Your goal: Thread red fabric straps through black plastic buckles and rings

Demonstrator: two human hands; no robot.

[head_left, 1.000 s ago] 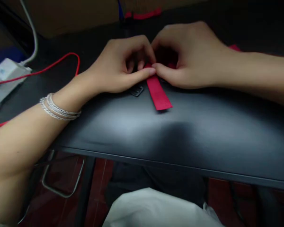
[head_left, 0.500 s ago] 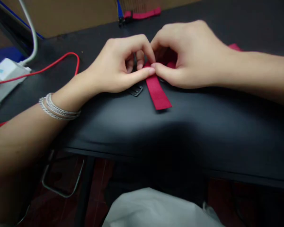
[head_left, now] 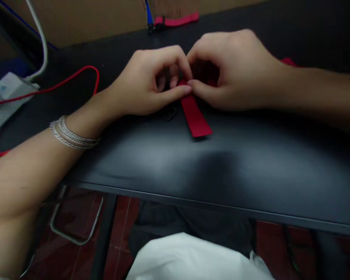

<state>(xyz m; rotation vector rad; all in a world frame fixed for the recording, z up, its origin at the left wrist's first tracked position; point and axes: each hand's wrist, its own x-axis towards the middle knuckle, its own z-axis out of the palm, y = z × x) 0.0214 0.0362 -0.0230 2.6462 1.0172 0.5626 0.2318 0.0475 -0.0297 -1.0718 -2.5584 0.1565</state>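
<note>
A red webbing strap (head_left: 196, 116) lies on the black table (head_left: 192, 171), its free end pointing toward me. My left hand (head_left: 147, 83) and my right hand (head_left: 233, 72) meet over its far part, both with fingers curled and thumbs pinching the strap. A small dark metal buckle (head_left: 171, 113) lies on the table under my left thumb, mostly in shadow. What the curled fingers do under the palms is hidden. More red strap (head_left: 288, 61) shows behind my right wrist. Silver bangles (head_left: 71, 134) circle my left wrist.
A red cable (head_left: 67, 79) loops at the left of the table beside a white cable (head_left: 39, 42) and a pale box (head_left: 6, 91). Another red strap with a blue piece (head_left: 175, 18) lies at the far edge. The table's front edge (head_left: 192, 204) runs below my hands.
Both hands have stayed in place over the strap with only slight finger shifts. My left thumb now covers more of the buckle.
</note>
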